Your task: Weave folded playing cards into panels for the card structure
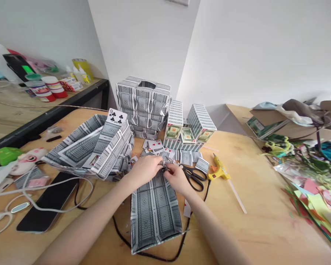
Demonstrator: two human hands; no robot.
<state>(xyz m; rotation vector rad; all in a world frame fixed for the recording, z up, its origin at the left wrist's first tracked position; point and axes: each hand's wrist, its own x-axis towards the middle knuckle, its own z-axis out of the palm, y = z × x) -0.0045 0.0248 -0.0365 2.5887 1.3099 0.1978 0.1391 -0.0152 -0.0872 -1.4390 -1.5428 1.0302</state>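
Observation:
A long panel of joined grey patterned playing cards (156,206) lies on the table in front of me, its near edge tilted slightly. At its far end, my left hand (149,167) and my right hand (175,176) meet with fingers pinched together on a small piece at the panel's tip; the exact piece is partly hidden by the fingers. Loose playing cards (156,145) lie just beyond my hands. Black-handled scissors (194,176) rest right beside my right hand. A yellow glue gun (220,169) with a clear glue stick lies farther right.
Card-built structures stand at the back: a tall block (143,105), an open box shape (79,147) at left, and stacked card boxes (204,121). A black phone (48,202) and white cables lie left. Paper scraps (320,206) and a cardboard box (276,121) are right.

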